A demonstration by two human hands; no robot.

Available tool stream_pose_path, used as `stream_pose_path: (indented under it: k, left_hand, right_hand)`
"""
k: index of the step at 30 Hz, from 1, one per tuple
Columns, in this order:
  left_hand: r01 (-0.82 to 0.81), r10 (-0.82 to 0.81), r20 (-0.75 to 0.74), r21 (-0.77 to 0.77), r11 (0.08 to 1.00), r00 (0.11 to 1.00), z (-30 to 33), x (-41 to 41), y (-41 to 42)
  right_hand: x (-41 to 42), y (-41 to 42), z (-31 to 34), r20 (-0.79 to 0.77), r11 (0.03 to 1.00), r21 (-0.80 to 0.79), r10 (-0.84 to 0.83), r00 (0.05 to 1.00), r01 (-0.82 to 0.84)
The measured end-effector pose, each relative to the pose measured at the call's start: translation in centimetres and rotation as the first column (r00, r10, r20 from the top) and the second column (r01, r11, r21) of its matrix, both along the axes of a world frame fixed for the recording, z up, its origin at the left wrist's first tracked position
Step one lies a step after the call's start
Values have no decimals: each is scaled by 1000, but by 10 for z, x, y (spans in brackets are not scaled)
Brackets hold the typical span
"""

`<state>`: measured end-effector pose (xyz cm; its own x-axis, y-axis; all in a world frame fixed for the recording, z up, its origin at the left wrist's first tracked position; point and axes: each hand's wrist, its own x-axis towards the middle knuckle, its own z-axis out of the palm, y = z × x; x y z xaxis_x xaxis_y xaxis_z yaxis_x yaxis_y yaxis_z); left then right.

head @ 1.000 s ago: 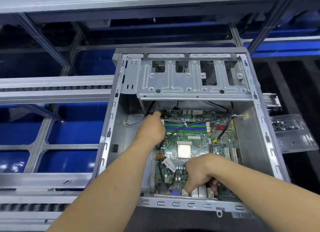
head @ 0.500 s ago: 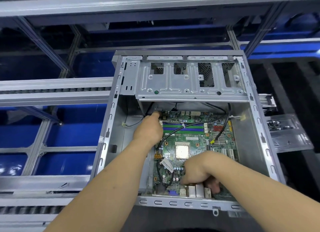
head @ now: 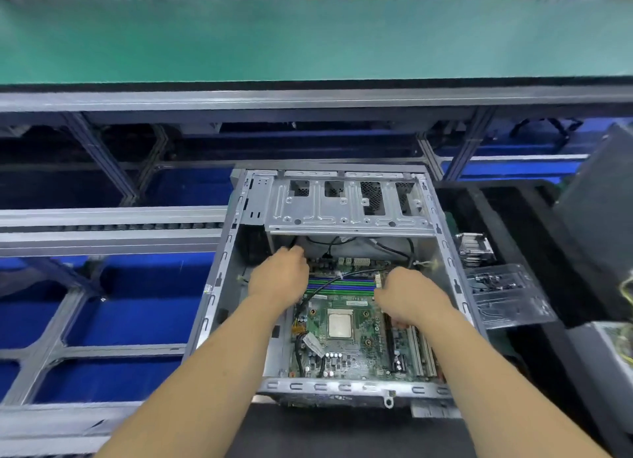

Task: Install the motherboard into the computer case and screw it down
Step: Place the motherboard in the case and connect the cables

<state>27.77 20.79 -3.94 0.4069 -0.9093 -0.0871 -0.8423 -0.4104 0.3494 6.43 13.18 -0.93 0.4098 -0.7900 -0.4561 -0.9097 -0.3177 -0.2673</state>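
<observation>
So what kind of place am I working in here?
Most likely a PC assembly line in a factory: a green conveyor belt runs past, blue bins sit in aluminium racking, and the open computer case lies at a workstation.

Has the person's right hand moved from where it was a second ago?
Yes. The right hand left the motherboard's near edge and went further into the case, up beside the memory slots.

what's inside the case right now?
Inside the computer case: the motherboard lying flat, a black cable across it, and both hands, left and right. They cover its upper corners; no screws discernible.
</observation>
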Motion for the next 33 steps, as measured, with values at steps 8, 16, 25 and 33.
stream_pose_path:
  k: [8,16,25,33]
  left_hand:
    - [141,-149,97,82,987,984,12,-11,24]
    - [308,-307,-60,18,951,950,8,-31,12]
    - [-225,215,75,181,957,974,11,-10,22]
    - [-218,55,375,408,886,925,10,-6,19]
  right_hand:
    - [-10,6,3,-133,964,-58,250,959,-260]
    - [-9,15,28,127,792,-585,301,945,-174]
    - [-36,-44,28,301,845,-443,-175,938,300]
    - [-36,-48,22,328,820,-489,-143,934,297]
